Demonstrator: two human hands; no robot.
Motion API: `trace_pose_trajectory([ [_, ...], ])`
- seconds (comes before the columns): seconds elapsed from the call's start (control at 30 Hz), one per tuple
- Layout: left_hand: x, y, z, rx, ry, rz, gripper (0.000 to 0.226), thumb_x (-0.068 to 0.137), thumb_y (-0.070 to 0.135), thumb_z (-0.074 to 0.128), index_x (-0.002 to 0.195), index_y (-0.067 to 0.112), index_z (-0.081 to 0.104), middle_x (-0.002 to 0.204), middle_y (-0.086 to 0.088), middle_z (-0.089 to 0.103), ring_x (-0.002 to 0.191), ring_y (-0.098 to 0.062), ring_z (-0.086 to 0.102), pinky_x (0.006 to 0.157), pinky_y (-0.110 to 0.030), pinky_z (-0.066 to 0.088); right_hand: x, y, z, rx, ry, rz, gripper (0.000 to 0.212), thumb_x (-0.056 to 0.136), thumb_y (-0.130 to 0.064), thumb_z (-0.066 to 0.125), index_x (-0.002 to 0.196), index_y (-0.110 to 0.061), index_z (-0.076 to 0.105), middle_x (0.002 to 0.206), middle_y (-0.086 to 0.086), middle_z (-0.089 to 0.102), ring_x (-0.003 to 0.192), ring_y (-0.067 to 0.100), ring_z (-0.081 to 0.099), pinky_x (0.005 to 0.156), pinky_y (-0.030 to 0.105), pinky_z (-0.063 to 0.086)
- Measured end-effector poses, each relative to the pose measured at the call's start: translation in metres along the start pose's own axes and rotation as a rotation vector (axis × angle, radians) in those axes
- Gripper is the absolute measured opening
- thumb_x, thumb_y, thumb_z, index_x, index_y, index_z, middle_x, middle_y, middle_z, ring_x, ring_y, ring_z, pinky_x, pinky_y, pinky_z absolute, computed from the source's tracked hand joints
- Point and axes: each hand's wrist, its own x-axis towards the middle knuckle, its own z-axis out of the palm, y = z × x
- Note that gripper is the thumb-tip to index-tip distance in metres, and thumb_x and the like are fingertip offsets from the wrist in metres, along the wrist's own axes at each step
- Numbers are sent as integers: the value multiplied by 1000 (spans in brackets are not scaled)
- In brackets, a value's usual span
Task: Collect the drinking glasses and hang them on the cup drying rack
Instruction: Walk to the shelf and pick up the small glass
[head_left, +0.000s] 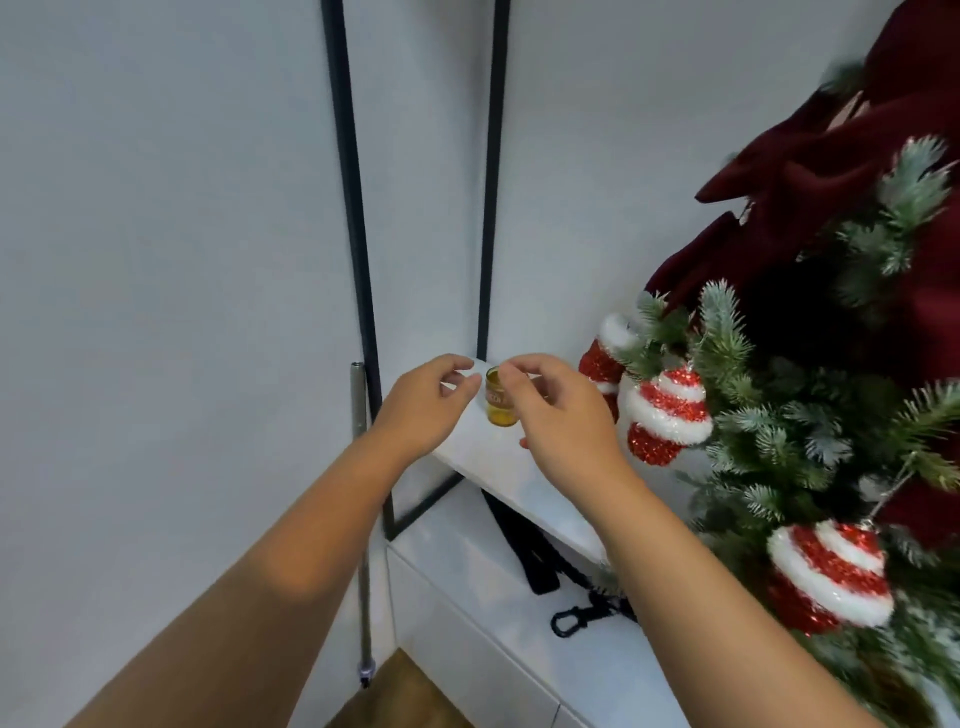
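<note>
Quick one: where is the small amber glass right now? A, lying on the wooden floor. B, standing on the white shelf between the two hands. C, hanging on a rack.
B: the amber glass stands upright on the white shelf, between the left hand and the right hand.

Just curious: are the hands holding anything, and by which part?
The right hand pinches the small amber glass at its rim, on the white shelf. The left hand holds nothing.

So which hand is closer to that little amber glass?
Right. The right hand has fingertips at the amber glass rim; the left hand hovers just beside it, apart.
</note>
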Motion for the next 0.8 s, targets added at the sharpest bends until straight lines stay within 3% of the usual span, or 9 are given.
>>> trace_pose_trajectory([
  [0.17, 15, -13, -8, -33, 43, -34, 42, 94, 50, 64, 132, 33, 63, 115, 15, 67, 101, -8, 65, 96, -37, 55, 28, 11, 6, -39, 11, 20, 28, 100, -49, 60, 117, -30, 72, 101, -9, 74, 95, 13, 70, 90, 51, 61],
  [0.27, 26, -24, -6, -15, 17, -26, 57, 91, 50, 70, 142, 32, 54, 127, 11, 62, 111, -13, 61, 97, -32, 52, 38, 19, 16, -54, 34, 48, 29, 100, -48, 60, 118, -30, 71, 102, -9, 73, 93, 15, 69, 91, 52, 60],
  [0.37, 47, -39, 5, -3, -35, -9, 83, 84, 51, 77, 156, 34, 37, 144, 4, 53, 125, -18, 55, 103, -35, 48, 48, 26, 27, -57, 56, 78, 21, 101, -46, 61, 115, -32, 70, 102, -11, 73, 94, 11, 69, 93, 51, 60],
  [0.47, 82, -60, 26, -46, -95, 11, 116, 75, 53, 84, 162, 42, 8, 158, -2, 39, 141, -23, 45, 111, -43, 44, 61, 30, 36, -53, 81, 116, 9, 103, -40, 62, 110, -37, 66, 95, -14, 70, 81, -5, 69, 90, 48, 61],
  [0.57, 119, -83, 59, -76, -106, 35, 137, 66, 57, 89, 156, 54, -14, 164, -2, 25, 143, -26, 43, 106, -44, 46, 80, 36, 45, -93, 151, 153, 28, 102, -42, 63, 126, -30, 67, 99, -13, 69, 81, -7, 68, 90, 46, 61],
  [0.7, 171, -107, 102, 4, -186, 28, 142, 62, 57, 91, 156, 53, -15, 169, -2, 14, 144, -31, 43, 106, -49, 49, 104, 48, 61, -116, 228, 204, 35, 101, -46, 62, 133, -34, 64, 107, -10, 70, 95, 1, 68, 95, 46, 60],
  [0.8, 206, -121, 127, 96, -266, 38, 131, 65, 59, 87, 161, 48, -2, 170, -1, 12, 147, -32, 38, 107, -50, 47, 119, 60, 69, -145, 254, 233, 35, 100, -46, 63, 134, -34, 64, 106, -12, 70, 92, -3, 67, 94, 45, 60],
])
